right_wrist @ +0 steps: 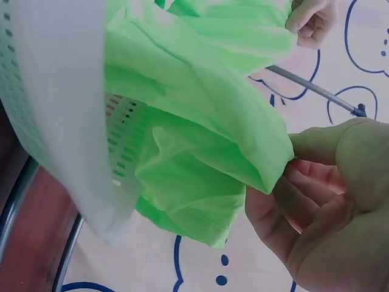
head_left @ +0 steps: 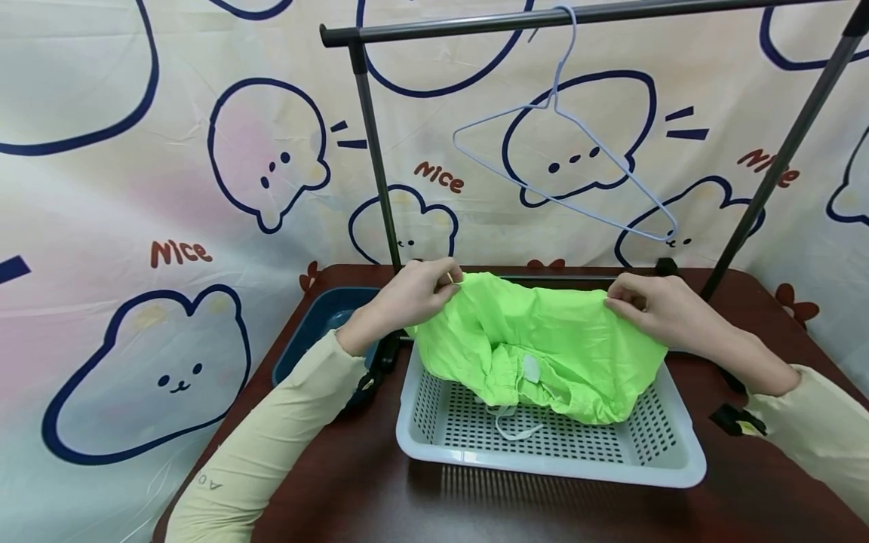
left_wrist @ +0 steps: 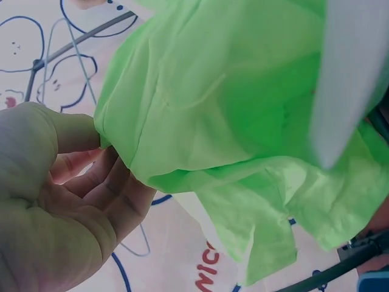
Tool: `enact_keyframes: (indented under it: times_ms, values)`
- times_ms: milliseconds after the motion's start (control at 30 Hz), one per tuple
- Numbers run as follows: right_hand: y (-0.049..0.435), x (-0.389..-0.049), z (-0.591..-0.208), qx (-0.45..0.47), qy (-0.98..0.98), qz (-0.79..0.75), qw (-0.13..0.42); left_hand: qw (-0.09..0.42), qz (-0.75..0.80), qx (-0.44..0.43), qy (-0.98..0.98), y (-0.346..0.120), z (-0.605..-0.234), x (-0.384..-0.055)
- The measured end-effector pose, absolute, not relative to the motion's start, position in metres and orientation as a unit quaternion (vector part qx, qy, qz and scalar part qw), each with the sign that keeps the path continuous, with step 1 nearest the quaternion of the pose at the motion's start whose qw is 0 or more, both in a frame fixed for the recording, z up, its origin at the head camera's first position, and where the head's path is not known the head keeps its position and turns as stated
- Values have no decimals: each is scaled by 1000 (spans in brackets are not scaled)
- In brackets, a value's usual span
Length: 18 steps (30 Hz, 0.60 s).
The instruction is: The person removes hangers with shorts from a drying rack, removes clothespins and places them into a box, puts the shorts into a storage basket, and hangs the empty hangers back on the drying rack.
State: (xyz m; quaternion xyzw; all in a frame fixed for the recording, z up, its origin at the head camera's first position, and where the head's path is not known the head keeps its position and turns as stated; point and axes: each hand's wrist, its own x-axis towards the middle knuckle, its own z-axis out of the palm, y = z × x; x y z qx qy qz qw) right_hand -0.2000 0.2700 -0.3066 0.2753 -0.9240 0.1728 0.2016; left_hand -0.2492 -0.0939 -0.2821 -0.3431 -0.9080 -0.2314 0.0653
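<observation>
A lime-green garment of thin cloth spreads between my two hands, over a white basket. It has a gathered edge with a white label, and a white cord dangles below it. Its far left corner is pinched between the thumb and fingers of my left hand. On the far right, my right hand pinches the matching edge. Both wrist views show the garment hanging in loose folds from the thumb and fingertips.
Above and behind the basket, a light-blue hanger hangs from the dark rail of a clothes rack. A dark blue tub sits at the left on the brown table. A printed curtain covers the back.
</observation>
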Motion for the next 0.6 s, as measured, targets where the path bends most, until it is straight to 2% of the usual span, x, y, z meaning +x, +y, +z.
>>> enact_keyframes:
  times_ms: [600]
  values:
    - [262, -175, -300, 295, -916, 181, 205, 78, -223, -420, -876, -69, -274, -223]
